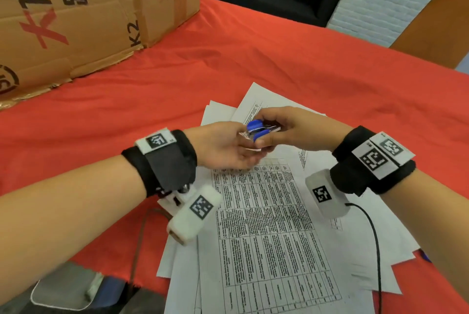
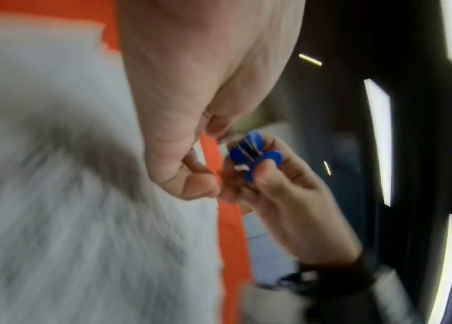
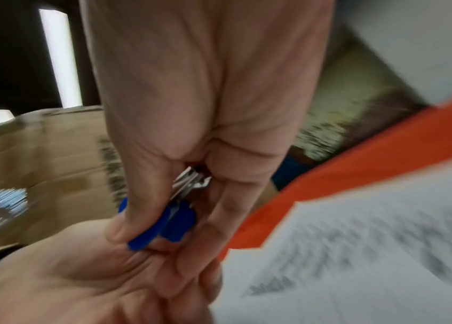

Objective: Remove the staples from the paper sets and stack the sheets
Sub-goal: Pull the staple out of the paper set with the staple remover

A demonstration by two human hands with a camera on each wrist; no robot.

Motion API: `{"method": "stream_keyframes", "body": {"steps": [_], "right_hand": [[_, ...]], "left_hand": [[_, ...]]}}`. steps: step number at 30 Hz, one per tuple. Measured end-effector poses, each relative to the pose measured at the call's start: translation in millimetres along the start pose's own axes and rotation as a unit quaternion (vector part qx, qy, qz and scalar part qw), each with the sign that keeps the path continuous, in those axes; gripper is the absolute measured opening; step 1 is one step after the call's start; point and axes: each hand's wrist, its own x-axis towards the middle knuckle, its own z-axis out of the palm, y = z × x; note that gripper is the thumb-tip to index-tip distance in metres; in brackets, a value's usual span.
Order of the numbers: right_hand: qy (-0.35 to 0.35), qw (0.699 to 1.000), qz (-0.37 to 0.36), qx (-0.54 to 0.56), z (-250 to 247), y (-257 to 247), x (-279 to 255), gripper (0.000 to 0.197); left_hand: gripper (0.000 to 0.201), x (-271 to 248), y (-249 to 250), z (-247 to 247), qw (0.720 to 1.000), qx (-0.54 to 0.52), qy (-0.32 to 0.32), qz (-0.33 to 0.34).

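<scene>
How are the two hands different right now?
The right hand pinches the blue staple remover; the left hand lies palm-up beneath it, fingers relaxed. The right reaches in from above, the left from below. Both hover above the papers and wear black wrist straps.

The loose paper sheets (image 1: 266, 225) lie spread and overlapping on the table (image 1: 279, 55), in front of the person, and the cardboard box (image 1: 76, 14) stands behind them at the far left side of the table. Both hands meet above the far end of the sheets: the left hand (image 1: 225, 146) comes from the left with the palm up, the right hand (image 1: 291, 128) comes from the right, and the staple remover (image 1: 257, 129) is between them, pinched by the right hand and just over the left palm. A chair (image 1: 436, 27) stands behind the table at the far right.
</scene>
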Motion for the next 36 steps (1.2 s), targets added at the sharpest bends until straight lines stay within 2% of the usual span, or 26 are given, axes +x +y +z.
{"method": "stream_keyframes", "body": {"steps": [1,3,7,9,10,11,12,14,16,17,19,21,22,23,24,25,26,27,28,29,30,32,33,34,35,36], "right_hand": [[0.003,0.995,-0.009,-0.099,1,-9,2,0.027],[0.019,0.972,-0.015,-0.235,6,-23,3,0.034],[0.042,0.955,-0.039,-0.291,12,-40,2,0.04],[0.084,0.973,-0.025,-0.215,10,-40,-1,0.041],[0.116,0.987,-0.021,-0.108,9,-39,-3,0.037],[0.146,0.988,-0.024,0.046,10,-36,-6,0.029],[0.171,0.963,-0.024,0.208,14,-30,-7,0.02],[0.209,0.868,0.019,0.451,29,-10,-8,0.017],[0.223,0.786,0.084,0.57,49,15,-7,0.024],[0.223,0.763,0.101,0.599,58,26,-6,0.027],[0.221,0.733,0.086,0.637,71,42,-3,0.037],[0.231,0.718,0.066,0.653,75,49,-3,0.045],[0.236,0.718,0.059,0.652,75,51,-4,0.043],[0.241,0.715,0.059,0.653,74,54,-4,0.037],[0.242,0.713,0.059,0.655,74,59,-3,0.031],[0.237,0.713,0.059,0.657,74,63,-3,0.033],[0.234,0.715,0.057,0.656,74,69,-2,0.047],[0.239,0.711,0.053,0.659,75,73,-3,0.063],[0.248,0.707,0.05,0.66,75,76,-3,0.071],[0.251,0.704,0.045,0.663,75,78,-4,0.072],[0.25,0.702,0.037,0.666,75,77,-5,0.07],[0.255,0.695,0.033,0.671,75,73,-7,0.061],[0.258,0.692,0.033,0.673,76,70,-8,0.052],[0.261,0.685,0.031,0.679,76,68,-8,0.045],[0.258,0.672,0.02,0.694,76,68,-9,0.044],[0.256,0.659,0.007,0.707,76,70,-11,0.049]], "left_hand": [[0.027,-3,-7,2,0.998,-0.066,-0.013,0.01],[0.025,-8,-14,4,0.992,-0.122,0.001,0.04],[0.028,-18,-17,-4,0.98,-0.183,0.043,0.072],[0.029,-28,-12,-13,0.985,-0.154,0.044,0.059],[0.029,-38,-9,-19,0.993,-0.098,0.036,0.052],[0.031,-52,-5,-26,0.998,-0.023,0.023,0.046],[0.036,-68,-2,-34,0.997,0.065,0.009,0.038],[0.045,-109,2,-54,0.966,0.259,-0.021,0.011],[0.046,-153,-2,-79,0.911,0.407,-0.044,-0.047],[0.046,-173,-8,-92,0.885,0.454,-0.046,-0.092],[0.048,-207,-27,-120,0.822,0.535,-0.013,-0.195],[0.044,-228,-57,-150,0.739,0.603,0.043,-0.297],[0.04,-231,-74,-165,0.711,0.62,0.073,-0.323],[0.034,-231,-93,-178,0.699,0.631,0.109,-0.318],[0.027,-228,-109,-191,0.695,0.64,0.158,-0.286],[0.024,-223,-122,-202,0.688,0.652,0.211,-0.239],[0.026,-218,-130,-207,0.673,0.669,0.25,-0.195],[0.038,-213,-135,-210,0.661,0.678,0.272,-0.17],[0.05,-209,-136,-208,0.659,0.678,0.277,-0.172],[0.057,-204,-135,-204,0.65,0.688,0.26,-0.192],[0.057,-202,-129,-193,0.628,0.711,0.225,-0.221],[0.046,-207,-108,-155,0.589,0.747,0.123,-0.284],[0.04,-212,-94,-130,0.596,0.741,0.076,-0.299],[0.036,-219,-79,-103,0.619,0.729,0.043,-0.29],[0.032,-222,-62,-79,0.636,0.732,0.016,-0.244],[0.027,-219,-45,-59,0.636,0.754,0.006,-0.162]]}}
